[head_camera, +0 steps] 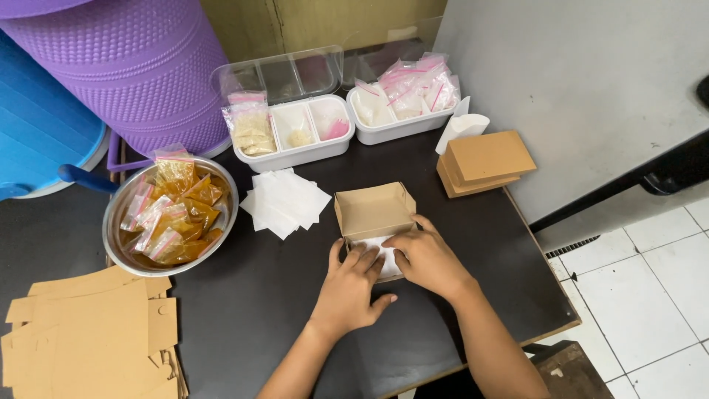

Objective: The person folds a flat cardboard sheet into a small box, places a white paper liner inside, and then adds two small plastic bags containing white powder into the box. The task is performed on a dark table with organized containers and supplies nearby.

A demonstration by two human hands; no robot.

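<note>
**Both hands in the box, liner going down**

Left hand (353,284) lies flat, fingers spread and loose, pressing on the white sheet (375,247) inside the open box (373,214). Right hand (427,258) comes in from the other side, fingers together, bearing on the same sheet and touching the box's near right edge. Neither hand is clamped on anything; both push down.

The box stands mid-bench, folded up, lid flap raised at the back, and apart from the sheet nothing shows inside it. By my reading, forming the box is done, the lining is nearly seated, and filling and closing are left.

Outward now: just left of the box, a loose stack of white sheets (284,201). Farther left, a steel bowl (118,214) heaped with small orange packets (177,214). At the back, two white trays (295,157) with pale sachets (249,125). To the right, a stack of brown boxes (484,162), closed; whether they are filled I cannot tell. Near left corner, flat cardboard blanks (88,336), still unfolded, so plenty remains. All rests on the dark bench (251,295).
</note>
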